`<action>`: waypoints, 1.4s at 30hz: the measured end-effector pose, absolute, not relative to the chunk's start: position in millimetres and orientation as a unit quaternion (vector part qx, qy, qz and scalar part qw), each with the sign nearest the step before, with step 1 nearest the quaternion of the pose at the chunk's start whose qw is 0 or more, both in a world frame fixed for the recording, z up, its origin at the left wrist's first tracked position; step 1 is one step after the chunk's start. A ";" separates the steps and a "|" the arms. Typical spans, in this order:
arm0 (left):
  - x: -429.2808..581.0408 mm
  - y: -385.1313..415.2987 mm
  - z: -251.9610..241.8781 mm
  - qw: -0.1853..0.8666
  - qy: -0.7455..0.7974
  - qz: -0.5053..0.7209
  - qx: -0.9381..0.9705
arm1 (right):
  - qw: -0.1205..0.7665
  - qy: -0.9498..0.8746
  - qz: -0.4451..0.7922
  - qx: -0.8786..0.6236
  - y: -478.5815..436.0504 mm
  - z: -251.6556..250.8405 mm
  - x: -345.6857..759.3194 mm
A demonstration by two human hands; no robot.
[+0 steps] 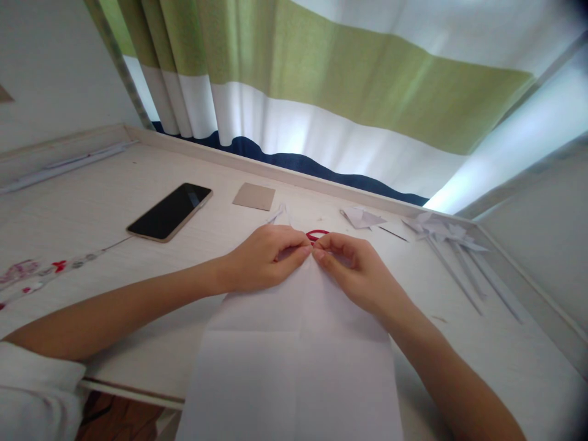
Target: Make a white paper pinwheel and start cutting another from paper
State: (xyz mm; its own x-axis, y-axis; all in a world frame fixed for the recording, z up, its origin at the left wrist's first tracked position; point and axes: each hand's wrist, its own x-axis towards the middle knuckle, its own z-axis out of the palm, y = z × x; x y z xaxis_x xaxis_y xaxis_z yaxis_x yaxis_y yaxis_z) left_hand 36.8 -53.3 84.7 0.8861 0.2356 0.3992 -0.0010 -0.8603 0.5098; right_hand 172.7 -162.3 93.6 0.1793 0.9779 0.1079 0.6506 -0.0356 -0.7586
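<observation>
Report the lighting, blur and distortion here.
Head view: backlit, light glowing through the curtain; head view: the white sheet contrasts weakly with the pale table; head view: right-hand corners dark, suggesting a wide lens; head view: fine detail is soft, sheet creases faint.

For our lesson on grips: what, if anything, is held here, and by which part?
The paper, near the middle of its far end, pinched there by the left hand and right hand.
</observation>
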 end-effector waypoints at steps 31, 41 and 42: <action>46.4 -46.8 37.0 0.070 0.036 0.122 0.989 | 0.085 -0.767 0.004 -0.636 -206.9 33.0 176.2; 10.5 -94.5 12.0 0.015 0.099 0.084 0.991 | 0.020 -0.753 0.017 -0.657 -211.3 12.2 163.0; 7.2 -98.1 7.3 0.017 0.106 0.073 0.992 | 0.023 -0.755 0.014 -0.655 -210.4 13.2 162.8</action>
State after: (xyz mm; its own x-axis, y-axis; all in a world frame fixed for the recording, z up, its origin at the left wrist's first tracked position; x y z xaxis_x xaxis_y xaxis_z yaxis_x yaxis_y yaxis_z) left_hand 7.2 -98.1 7.3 0.9668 0.2127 0.1419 0.2077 -0.9769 0.0498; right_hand 162.8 -210.4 13.2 -0.1407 0.9899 0.0160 0.9887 0.1414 -0.0506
